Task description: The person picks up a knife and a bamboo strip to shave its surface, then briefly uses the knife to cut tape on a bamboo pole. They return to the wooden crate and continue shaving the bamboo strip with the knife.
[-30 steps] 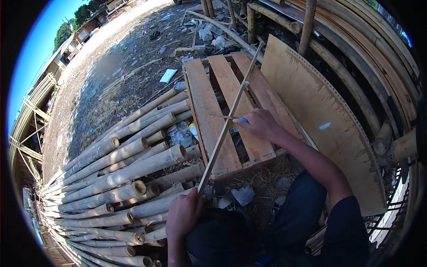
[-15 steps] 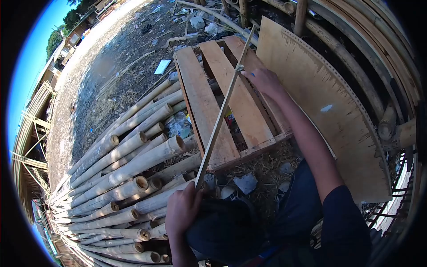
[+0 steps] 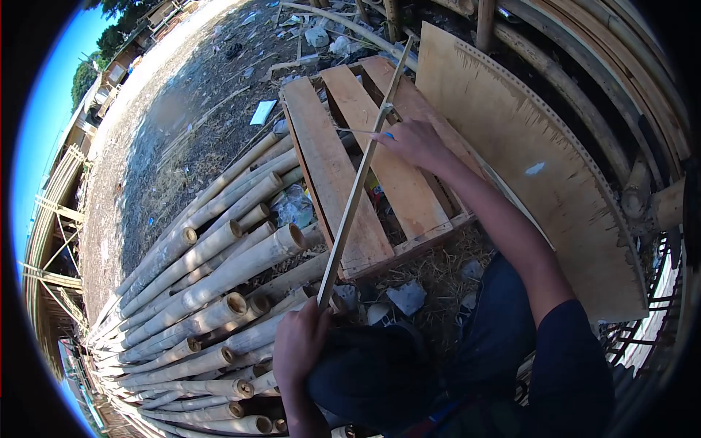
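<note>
Item observed: one long, narrow bamboo strip, passing over the slatted wooden pallet. Its long axis runs obliquely, from the near end just outside the pallet's near left corner, away and slightly rightward, to a tip past the pallet's far edge. Whether it touches the slats cannot be determined.

Left hand: closed round the strip's near end, short of the pallet. Right hand: closed on a knife with a blue part showing; the grip is mostly hidden by the fingers. This hand is above the pallet's far half, just right of the strip, and the thin blade points left, across the strip's axis. A raised joint on the strip lies just beyond the blade. The right hand is the nearer to that joint; the left is well apart from it.

Surroundings: cut bamboo poles stacked left of the pallet; a ragged-edged plywood sheet to its right.
</note>
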{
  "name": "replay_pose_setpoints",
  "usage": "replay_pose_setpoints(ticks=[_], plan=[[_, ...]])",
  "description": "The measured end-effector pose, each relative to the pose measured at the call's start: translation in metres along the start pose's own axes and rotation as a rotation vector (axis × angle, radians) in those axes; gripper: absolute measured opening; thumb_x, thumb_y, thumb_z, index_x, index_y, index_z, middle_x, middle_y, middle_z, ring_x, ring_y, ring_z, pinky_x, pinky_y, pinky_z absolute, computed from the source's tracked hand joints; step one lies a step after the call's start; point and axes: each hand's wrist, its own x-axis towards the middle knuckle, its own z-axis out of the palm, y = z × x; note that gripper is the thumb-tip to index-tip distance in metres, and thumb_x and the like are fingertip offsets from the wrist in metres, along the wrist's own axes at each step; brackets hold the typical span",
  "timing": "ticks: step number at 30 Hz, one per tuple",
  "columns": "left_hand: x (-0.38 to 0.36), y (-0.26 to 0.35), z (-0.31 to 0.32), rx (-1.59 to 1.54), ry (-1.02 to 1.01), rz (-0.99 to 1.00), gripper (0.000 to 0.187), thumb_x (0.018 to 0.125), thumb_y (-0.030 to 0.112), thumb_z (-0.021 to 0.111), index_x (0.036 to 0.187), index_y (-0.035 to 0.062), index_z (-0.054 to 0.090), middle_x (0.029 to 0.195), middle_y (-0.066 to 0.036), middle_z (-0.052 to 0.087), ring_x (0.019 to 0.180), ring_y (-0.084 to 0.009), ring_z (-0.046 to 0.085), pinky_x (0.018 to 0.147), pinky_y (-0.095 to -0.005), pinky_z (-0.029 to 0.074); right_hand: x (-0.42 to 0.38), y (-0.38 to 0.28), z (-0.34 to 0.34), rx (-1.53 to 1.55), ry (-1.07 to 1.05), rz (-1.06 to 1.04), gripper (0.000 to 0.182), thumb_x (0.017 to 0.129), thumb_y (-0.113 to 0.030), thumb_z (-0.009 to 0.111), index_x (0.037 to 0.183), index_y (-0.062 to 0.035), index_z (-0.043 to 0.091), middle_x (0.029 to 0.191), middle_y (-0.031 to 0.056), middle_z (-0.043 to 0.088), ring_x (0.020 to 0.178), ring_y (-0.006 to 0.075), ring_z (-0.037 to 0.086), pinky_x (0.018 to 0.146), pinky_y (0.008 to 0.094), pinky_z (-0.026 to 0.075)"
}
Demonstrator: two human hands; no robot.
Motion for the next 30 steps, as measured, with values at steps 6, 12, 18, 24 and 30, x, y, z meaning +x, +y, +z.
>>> replay_pose_setpoints(ticks=[6, 12, 18, 24, 30], plan=[[-0.005, 0.008, -0.003, 0.038, -0.020, -0.081, 0.019, 0.089, 0.019, 0.062, 0.091, 0.0009, 0.058, 0.074, -0.023, 0.059, 0.076, -0.0447, 0.054, 0.069, -0.0525, 0.041, -0.030, -0.025, -0.019, 0.062, -0.204, -0.087, 0.066, 0.095, -0.058, 0.047, 0.071, -0.0009, 0.068, 0.071, 0.0209, 0.067, 0.071, 0.0386, 0.067, 0.068, 0.0491, 0.052], [-0.009, 0.013, -0.004, 0.027, 0.006, -0.070, 0.023, 0.091, 0.024, 0.062, 0.091, 0.0011, 0.058, 0.076, -0.023, 0.059, 0.078, -0.0442, 0.054, 0.069, -0.0522, 0.041, 0.005, 0.027, -0.006, -0.080, 0.028, 0.101, 0.064, 0.094, -0.058, 0.048, 0.074, -0.0022, 0.070, 0.072, 0.0223, 0.066, 0.074, 0.0400, 0.067, 0.070, 0.0512, 0.052], [-0.006, 0.004, -0.002, 0.053, 0.013, 0.027, 0.023, 0.092, 0.024, 0.060, 0.088, 0.0020, 0.055, 0.068, -0.025, 0.059, 0.071, -0.0461, 0.058, 0.064, -0.0558, 0.042, -0.024, -0.007, -0.014, 0.015, -0.169, -0.113, 0.067, 0.095, -0.058, 0.047, 0.072, 0.0011, 0.068, 0.072, 0.0243, 0.066, 0.074, 0.0399, 0.067, 0.068, 0.0501, 0.053], [-0.007, 0.011, -0.002, 0.031, -0.013, -0.086, 0.025, 0.091, 0.026, 0.061, 0.090, 0.0010, 0.059, 0.076, -0.023, 0.060, 0.078, -0.0452, 0.054, 0.071, -0.0523, 0.041, 0.004, 0.036, -0.007, -0.060, 0.005, 0.092, 0.064, 0.094, -0.058, 0.049, 0.076, 0.0002, 0.070, 0.074, 0.0246, 0.066, 0.076, 0.0415, 0.067, 0.072, 0.0510, 0.052], [-0.004, 0.008, -0.002, 0.018, -0.043, -0.064, 0.024, 0.091, 0.025, 0.062, 0.090, 0.0006, 0.058, 0.076, -0.023, 0.059, 0.078, -0.0448, 0.054, 0.071, -0.0517, 0.041, -0.017, 0.005, -0.021, -0.017, -0.206, -0.076, 0.063, 0.095, -0.055, 0.048, 0.077, 0.0005, 0.070, 0.075, 0.0225, 0.067, 0.075, 0.0410, 0.067, 0.071, 0.0503, 0.052]])
